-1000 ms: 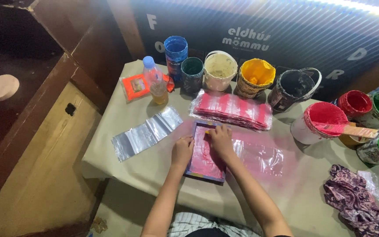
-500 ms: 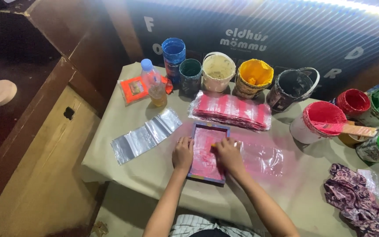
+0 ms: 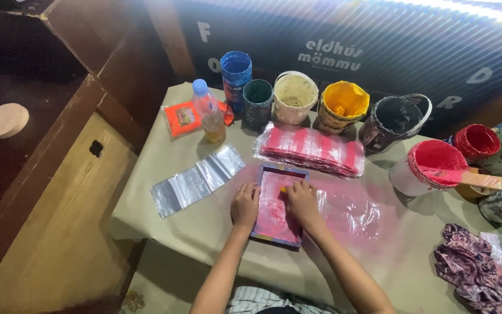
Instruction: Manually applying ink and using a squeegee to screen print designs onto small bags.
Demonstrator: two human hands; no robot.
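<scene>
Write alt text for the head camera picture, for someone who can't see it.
Two bare hands, left hand and right hand, press on a small pink-stained printing frame on a cloth-covered table. Open paint pots, a bottle and clear plastic bags surround it.

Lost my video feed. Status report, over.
Left hand and right hand flat on pink-stained frame. Clear plastic bag touching its right edge. Nothing blocking.

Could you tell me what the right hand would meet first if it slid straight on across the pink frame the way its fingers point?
Probably the stack of pink-striped plastic bags, just past the frame that the right hand rests on.
</scene>
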